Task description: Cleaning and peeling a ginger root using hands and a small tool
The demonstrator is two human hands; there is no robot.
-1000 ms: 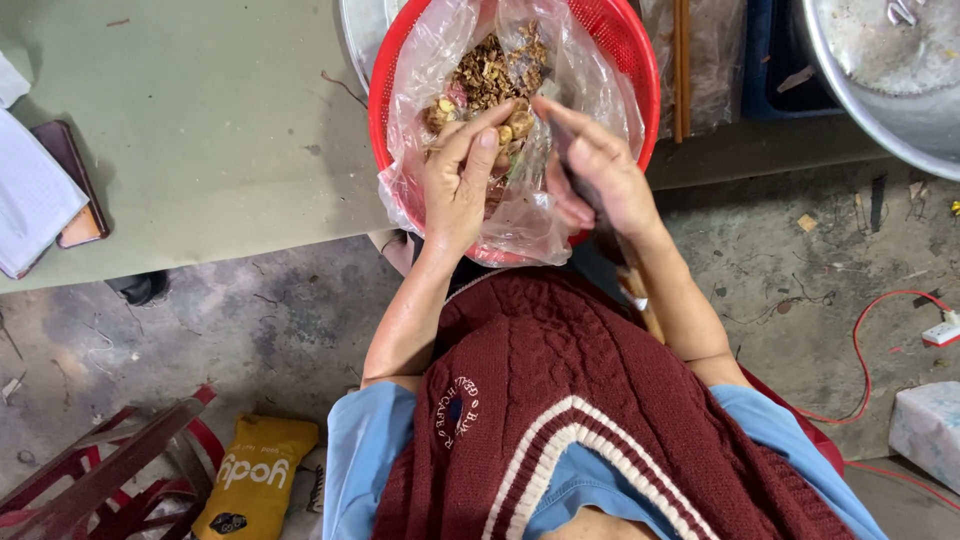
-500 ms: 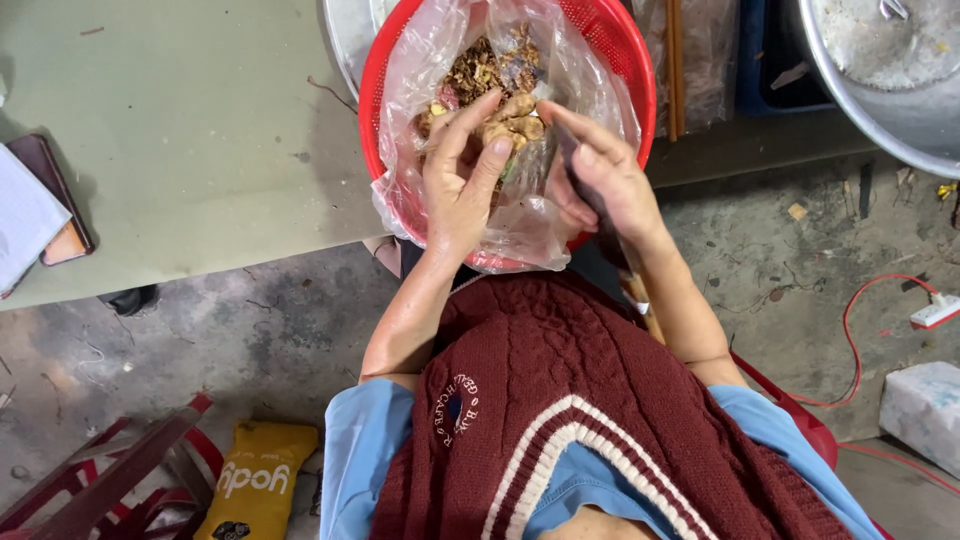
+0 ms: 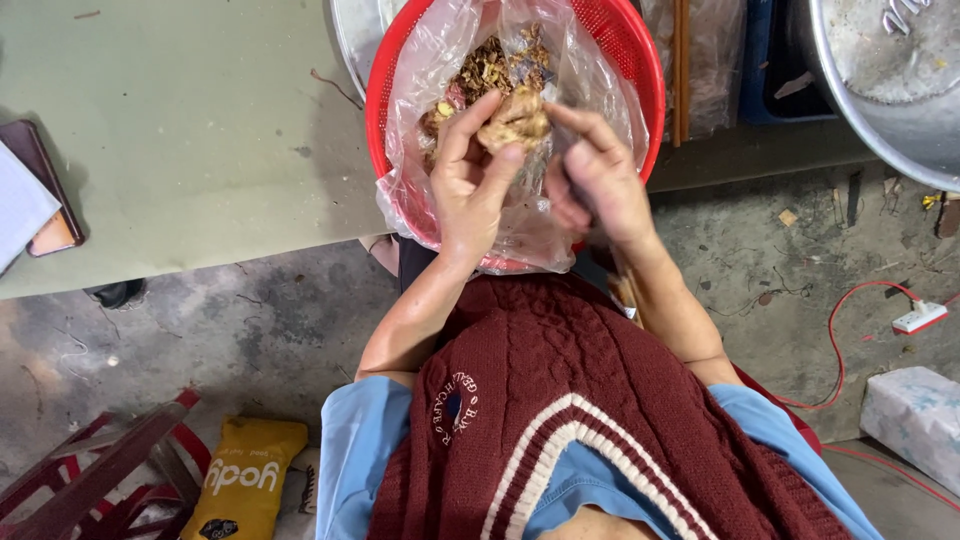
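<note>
A pale green surface (image 3: pixel 190 130) carried a red basket (image 3: pixel 645 95) overhanging its near edge, a dark brown wallet (image 3: pixel 45 195) at its left, and what seemed 1 metal bowl (image 3: pixel 350 40) behind the basket. A yellow packet (image 3: pixel 245 490) lay on the concrete floor (image 3: pixel 250 340).

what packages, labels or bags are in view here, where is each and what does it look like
Yellow pouch: on the concrete floor at lower left beside the red stool; flat, yellow with white lettering.
Clear plastic bag: lining the red basket at the table edge, crumpled, holding brown scraps, under both hands.
Embroidered badge: on the maroon sweater's chest; small, white stitching around a dark centre.
Pale wrapped block: floor at far right; whitish, faintly patterned.
</note>
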